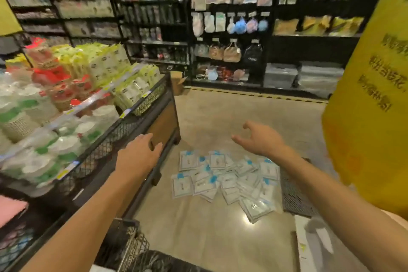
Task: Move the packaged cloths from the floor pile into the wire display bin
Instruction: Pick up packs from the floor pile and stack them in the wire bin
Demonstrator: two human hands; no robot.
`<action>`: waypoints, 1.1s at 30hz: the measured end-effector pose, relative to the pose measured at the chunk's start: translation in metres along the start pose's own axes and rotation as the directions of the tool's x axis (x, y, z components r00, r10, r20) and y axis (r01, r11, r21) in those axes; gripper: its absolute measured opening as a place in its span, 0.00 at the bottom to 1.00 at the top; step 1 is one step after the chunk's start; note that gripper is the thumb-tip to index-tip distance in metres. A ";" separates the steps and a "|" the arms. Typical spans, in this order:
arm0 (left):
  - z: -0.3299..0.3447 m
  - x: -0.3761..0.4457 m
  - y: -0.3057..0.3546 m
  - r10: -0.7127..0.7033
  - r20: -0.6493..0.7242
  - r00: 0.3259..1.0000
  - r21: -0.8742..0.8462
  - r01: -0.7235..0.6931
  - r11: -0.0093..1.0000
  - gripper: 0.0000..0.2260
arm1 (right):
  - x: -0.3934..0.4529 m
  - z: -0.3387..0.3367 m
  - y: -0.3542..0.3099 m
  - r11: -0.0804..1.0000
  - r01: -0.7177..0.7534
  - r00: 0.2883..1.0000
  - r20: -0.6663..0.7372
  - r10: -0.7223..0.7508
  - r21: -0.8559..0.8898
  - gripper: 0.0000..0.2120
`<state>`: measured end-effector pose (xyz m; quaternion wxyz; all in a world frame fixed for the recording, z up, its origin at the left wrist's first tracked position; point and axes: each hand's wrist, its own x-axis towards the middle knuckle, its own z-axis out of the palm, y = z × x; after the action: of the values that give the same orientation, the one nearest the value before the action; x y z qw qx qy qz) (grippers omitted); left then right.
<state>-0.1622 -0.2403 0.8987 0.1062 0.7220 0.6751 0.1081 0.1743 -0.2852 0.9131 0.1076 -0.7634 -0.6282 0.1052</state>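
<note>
while both arms reach forward over the shop floor, the scene reads so:
left hand (141,150): empty, fingers relaxed and a little spread, held over the dark edge of the display stand (164,121); whether it touches the edge cannot be told.
right hand (259,139): empty, fingers loosely curved and apart, thumb raised, held in the air above the pile.
packaged cloths (225,180): a loose heap of flat clear packets with blue and white labels, lying on the tan floor (231,117) just right of the stand's foot.
wire display bin (130,240): dark mesh, low in view near the left forearm.
mesh panel (293,194): flat on the floor, touching the pile's right side.
yellow sign (371,95): at right, dark printed characters.
stand's stock (66,99): stacked cups and pale green packs.
</note>
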 end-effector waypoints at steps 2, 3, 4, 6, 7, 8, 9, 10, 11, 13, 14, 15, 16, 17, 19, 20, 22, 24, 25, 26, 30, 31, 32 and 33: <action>0.018 0.016 0.032 0.017 0.021 1.000 0.006 -0.017 1.000 0.28 | 0.007 -0.003 0.041 0.999 -0.049 0.999 -0.002 0.049 -0.001 0.37; 0.028 0.023 0.046 0.031 0.018 0.999 0.009 -0.031 0.999 0.28 | 0.010 -0.003 0.060 0.997 -0.076 0.997 -0.001 0.076 -0.001 0.37; 0.038 0.030 0.060 0.038 0.027 0.999 0.012 -0.038 0.999 0.28 | 0.014 -0.002 0.079 0.995 -0.102 0.995 0.002 0.102 -0.002 0.38; 0.058 0.045 0.085 0.050 0.055 0.997 0.018 -0.051 0.999 0.27 | 0.021 0.001 0.114 0.990 -0.144 0.990 0.003 0.144 -0.006 0.38; 0.068 0.052 0.096 0.058 0.070 0.996 0.016 -0.059 0.998 0.28 | 0.026 0.005 0.131 0.986 -0.166 0.986 0.005 0.166 -0.006 0.39; 0.078 0.059 0.106 0.064 0.088 0.994 0.023 -0.066 0.998 0.28 | 0.030 0.008 0.148 0.982 -0.191 0.981 0.010 0.191 -0.005 0.39; 0.087 0.068 0.115 0.071 0.103 0.992 0.034 -0.075 0.997 0.28 | 0.034 0.011 0.163 0.976 -0.217 0.976 0.019 0.217 -0.005 0.40; 0.096 0.077 0.123 0.075 0.122 0.990 0.046 -0.081 0.996 0.28 | 0.037 0.014 0.177 0.970 -0.244 0.969 0.030 0.244 -0.005 0.40; 0.106 0.085 0.131 0.080 0.139 0.987 0.058 -0.089 0.994 0.27 | 0.040 0.016 0.190 0.962 -0.273 0.961 0.042 0.273 -0.006 0.40; 0.125 0.101 0.144 0.096 0.171 0.981 0.073 -0.109 0.991 0.26 | 0.045 0.022 0.213 0.946 -0.324 0.945 0.052 0.324 -0.006 0.39; 0.134 0.109 0.151 0.108 0.190 0.976 0.076 -0.124 0.989 0.26 | 0.049 0.025 0.224 0.940 -0.342 0.938 0.055 0.342 -0.011 0.39; 0.143 0.117 0.159 0.121 0.210 0.970 0.077 -0.140 0.987 0.27 | 0.053 0.029 0.233 0.934 -0.357 0.932 0.063 0.357 -0.018 0.40; 0.150 0.125 0.168 0.135 0.228 0.964 0.077 -0.156 0.985 0.27 | 0.057 0.032 0.242 0.927 -0.374 0.925 0.070 0.374 -0.023 0.40; 0.158 0.135 0.176 0.147 0.256 0.955 0.080 -0.172 0.982 0.27 | 0.061 0.035 0.251 0.917 -0.397 0.914 0.076 0.398 -0.026 0.42; 0.174 0.156 0.192 0.183 0.304 0.935 0.071 -0.214 0.974 0.27 | 0.070 0.042 0.265 0.896 -0.444 0.893 0.076 0.444 -0.023 0.43; 0.183 0.171 0.198 0.196 0.316 0.928 0.066 -0.228 0.971 0.28 | 0.077 0.044 0.271 0.885 -0.465 0.882 0.072 0.465 -0.024 0.43; 0.201 0.204 0.210 0.212 0.341 0.916 0.058 -0.245 0.968 0.28 | 0.091 0.045 0.282 0.870 -0.492 0.867 0.067 0.493 -0.034 0.41; 0.217 0.238 0.223 0.233 0.377 0.897 0.062 -0.275 0.959 0.29 | 0.108 0.045 0.292 0.853 -0.521 0.850 0.069 0.522 -0.036 0.40; 0.224 0.256 0.230 0.239 0.396 0.887 0.069 -0.288 0.955 0.29 | 0.116 0.044 0.296 0.838 -0.545 0.835 0.070 0.546 -0.034 0.39; 0.228 0.273 0.237 0.244 0.412 0.878 0.065 -0.295 0.953 0.29 | 0.125 0.042 0.300 0.823 -0.566 0.820 0.068 0.568 -0.036 0.39; 0.253 0.334 0.262 0.291 0.472 0.832 0.052 -0.356 0.933 0.29 | 0.159 0.041 0.316 0.787 -0.617 0.785 0.059 0.617 -0.019 0.42; 0.259 0.348 0.268 0.296 0.486 0.822 0.055 -0.367 0.929 0.29 | 0.168 0.041 0.321 0.776 -0.630 0.774 0.064 0.630 -0.023 0.43; 0.264 0.359 0.274 0.297 0.506 0.810 0.050 -0.371 0.927 0.30 | 0.176 0.044 0.327 0.767 -0.641 0.764 0.073 0.642 -0.028 0.43; 0.270 0.368 0.280 0.297 0.522 0.800 0.043 -0.372 0.927 0.29 | 0.183 0.047 0.333 0.757 -0.653 0.752 0.087 0.653 -0.027 0.43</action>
<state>0.2093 0.1060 0.7296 0.2068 0.8382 0.4908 -0.1171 0.5064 -0.1662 0.7650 0.0374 -0.9287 -0.3263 0.1722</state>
